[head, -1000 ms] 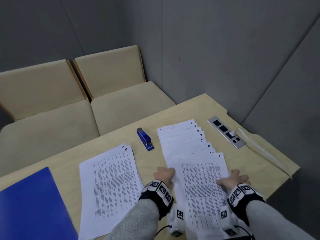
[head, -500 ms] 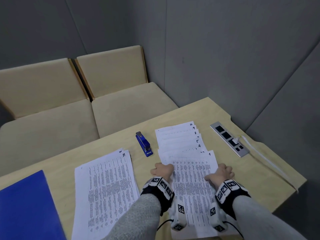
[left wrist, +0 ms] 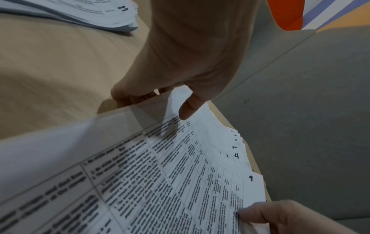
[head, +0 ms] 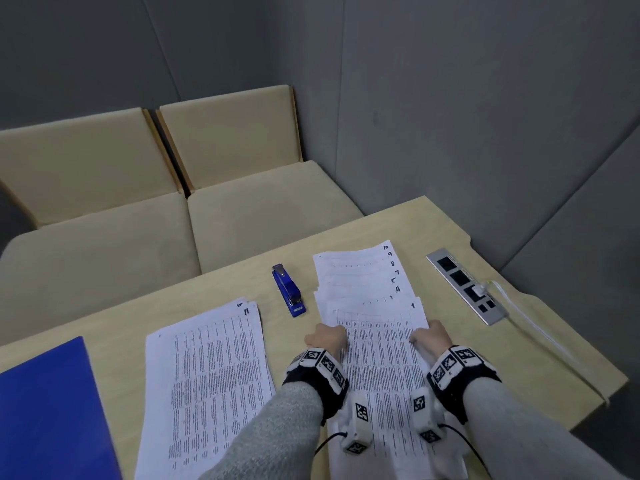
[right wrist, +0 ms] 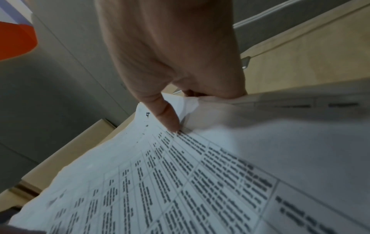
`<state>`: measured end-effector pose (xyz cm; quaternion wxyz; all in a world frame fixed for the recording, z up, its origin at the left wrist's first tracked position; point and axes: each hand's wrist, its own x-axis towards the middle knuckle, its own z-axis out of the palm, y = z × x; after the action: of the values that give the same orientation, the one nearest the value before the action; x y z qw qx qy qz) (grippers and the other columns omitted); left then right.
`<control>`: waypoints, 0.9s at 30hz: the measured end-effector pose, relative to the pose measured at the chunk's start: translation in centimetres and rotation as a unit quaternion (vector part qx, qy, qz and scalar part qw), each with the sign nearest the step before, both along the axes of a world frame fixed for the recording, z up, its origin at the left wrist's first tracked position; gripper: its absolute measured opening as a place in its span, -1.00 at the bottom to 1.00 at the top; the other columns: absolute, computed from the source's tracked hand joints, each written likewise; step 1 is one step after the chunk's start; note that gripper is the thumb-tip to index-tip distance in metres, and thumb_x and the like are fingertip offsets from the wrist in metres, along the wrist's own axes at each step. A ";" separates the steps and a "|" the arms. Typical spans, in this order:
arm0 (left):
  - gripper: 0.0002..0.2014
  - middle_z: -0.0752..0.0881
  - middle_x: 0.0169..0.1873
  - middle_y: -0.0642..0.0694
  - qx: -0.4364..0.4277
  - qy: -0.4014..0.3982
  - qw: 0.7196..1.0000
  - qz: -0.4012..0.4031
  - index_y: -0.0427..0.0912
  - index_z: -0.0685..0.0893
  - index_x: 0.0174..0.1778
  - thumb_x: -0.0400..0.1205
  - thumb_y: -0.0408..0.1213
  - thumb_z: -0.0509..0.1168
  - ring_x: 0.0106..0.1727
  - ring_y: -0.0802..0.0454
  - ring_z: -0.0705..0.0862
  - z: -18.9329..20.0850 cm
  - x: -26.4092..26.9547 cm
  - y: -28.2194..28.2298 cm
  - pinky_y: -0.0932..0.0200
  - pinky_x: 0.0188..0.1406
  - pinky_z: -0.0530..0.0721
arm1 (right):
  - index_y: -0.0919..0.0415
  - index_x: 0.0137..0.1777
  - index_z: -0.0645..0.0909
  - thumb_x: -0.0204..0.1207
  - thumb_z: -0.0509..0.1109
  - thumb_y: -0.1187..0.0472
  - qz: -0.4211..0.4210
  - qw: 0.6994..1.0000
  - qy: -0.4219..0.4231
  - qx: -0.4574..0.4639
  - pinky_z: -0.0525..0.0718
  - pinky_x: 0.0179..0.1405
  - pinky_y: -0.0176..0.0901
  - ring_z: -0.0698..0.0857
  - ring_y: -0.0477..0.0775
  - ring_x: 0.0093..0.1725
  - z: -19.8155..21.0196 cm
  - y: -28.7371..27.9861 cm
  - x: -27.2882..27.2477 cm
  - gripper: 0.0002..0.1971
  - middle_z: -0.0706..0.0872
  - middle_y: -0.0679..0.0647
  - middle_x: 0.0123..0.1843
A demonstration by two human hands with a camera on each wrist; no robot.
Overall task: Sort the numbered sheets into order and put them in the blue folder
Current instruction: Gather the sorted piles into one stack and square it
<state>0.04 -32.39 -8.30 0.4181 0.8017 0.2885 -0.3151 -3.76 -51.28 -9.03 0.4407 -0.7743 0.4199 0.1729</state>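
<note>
A fanned stack of numbered sheets (head: 372,292) lies right of centre on the table, sheet 1 on top and numbers up to 10 showing along the far right edges. My left hand (head: 325,336) grips the stack's left edge, and my right hand (head: 431,336) grips its right edge. In the left wrist view the left hand (left wrist: 158,101) has its thumb on top of the sheets (left wrist: 160,174) and its fingers curled under the edge. The right hand (right wrist: 192,107) pinches the sheets (right wrist: 180,182) the same way. A second pile (head: 207,375) topped by sheet 11 lies to the left. The blue folder (head: 45,410) lies shut at the near left.
A blue stapler (head: 289,291) lies between the two piles. A silver power strip (head: 465,285) with a white cable (head: 530,327) sits near the table's right edge. Beige seats (head: 138,216) and grey walls stand beyond the far edge.
Both hands have moved from lying on the top sheet to gripping the stack's side edges. The fan of sheets has been pushed closer together.
</note>
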 end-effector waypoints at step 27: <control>-0.72 0.63 0.18 -0.01 -0.187 -0.533 0.825 0.008 -0.01 0.33 0.22 0.65 -0.32 0.20 0.20 0.03 0.63 11.8 -2.5 4.2 0.00 0.21 0.61 | 0.13 0.36 0.49 0.31 0.57 0.36 -0.045 0.877 -0.440 0.191 0.57 0.27 -0.06 0.68 0.02 0.20 15.1 7.4 0.1 -0.40 0.71 0.03 0.23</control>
<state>-2.46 -28.22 3.46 0.6514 0.7488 -0.0373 0.1163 -3.65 -43.91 6.07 0.7264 -0.6518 0.1762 -0.1285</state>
